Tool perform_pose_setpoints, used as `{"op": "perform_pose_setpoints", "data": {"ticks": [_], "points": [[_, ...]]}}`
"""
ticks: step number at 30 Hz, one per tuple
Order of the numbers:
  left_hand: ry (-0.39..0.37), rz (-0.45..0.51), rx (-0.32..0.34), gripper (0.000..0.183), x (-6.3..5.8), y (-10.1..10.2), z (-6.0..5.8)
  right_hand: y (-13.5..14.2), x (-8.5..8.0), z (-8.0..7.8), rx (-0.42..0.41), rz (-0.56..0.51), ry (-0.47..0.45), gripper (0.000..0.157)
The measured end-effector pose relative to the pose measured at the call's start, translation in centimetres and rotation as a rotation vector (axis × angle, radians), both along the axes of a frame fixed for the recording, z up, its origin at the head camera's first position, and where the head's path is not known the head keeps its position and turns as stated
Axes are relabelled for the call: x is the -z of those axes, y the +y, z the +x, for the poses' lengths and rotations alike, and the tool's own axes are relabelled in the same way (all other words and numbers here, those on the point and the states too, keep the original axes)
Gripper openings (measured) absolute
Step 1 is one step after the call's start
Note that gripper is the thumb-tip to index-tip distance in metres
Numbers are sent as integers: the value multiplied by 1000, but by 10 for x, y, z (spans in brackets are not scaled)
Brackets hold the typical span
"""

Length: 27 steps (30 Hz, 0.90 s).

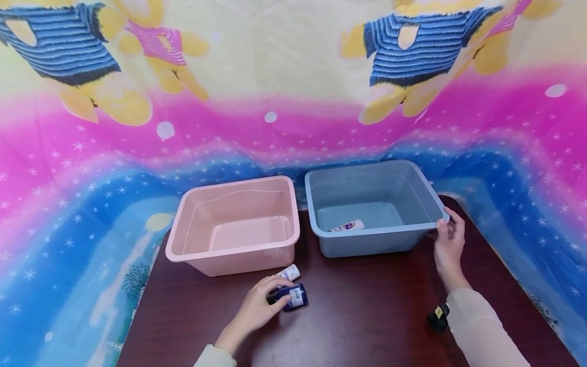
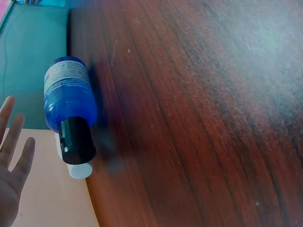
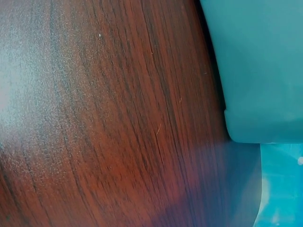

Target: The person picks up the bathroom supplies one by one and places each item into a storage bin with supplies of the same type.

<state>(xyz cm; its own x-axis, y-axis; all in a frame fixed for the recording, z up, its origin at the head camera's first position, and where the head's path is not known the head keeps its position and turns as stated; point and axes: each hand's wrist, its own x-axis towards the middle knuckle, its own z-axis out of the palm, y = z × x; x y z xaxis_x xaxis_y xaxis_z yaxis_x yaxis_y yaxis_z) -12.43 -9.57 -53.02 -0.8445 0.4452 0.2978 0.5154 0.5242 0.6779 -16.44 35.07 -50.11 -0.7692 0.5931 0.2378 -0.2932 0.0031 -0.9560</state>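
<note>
Left hand [image 1: 257, 306] on blue bottle [image 1: 293, 296], right hand [image 1: 449, 242] on blue bin [image 1: 373, 244].
Left grip curled round the bottle lying on table [image 1: 367, 306]; right grip pinches the bin's rim corner; pink bin [image 1: 229, 250] alongside.

No legible text on the blue bottle [image 1: 293, 296] label.

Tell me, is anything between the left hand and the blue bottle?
Nothing visible is. In the head view the left hand is right at the blue bottle, fingers over its cap end. A small white bottle lies just behind it, near the pink bin, not in the way.
</note>
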Motion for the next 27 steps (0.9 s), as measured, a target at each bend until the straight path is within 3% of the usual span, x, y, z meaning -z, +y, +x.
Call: {"op": "perform_pose_setpoints", "data": {"ticks": [6,17,27], "points": [[-34,-65,-13,31,3,-2,2,-2,-1,1,-4,7,14,40],[-61,-98,-36,31,11,-6,2,-1,0,1,7,24,0,40],[-68,-100,-60,30,19,-7,0,10,16,-6,26,11,-10,40]]}}
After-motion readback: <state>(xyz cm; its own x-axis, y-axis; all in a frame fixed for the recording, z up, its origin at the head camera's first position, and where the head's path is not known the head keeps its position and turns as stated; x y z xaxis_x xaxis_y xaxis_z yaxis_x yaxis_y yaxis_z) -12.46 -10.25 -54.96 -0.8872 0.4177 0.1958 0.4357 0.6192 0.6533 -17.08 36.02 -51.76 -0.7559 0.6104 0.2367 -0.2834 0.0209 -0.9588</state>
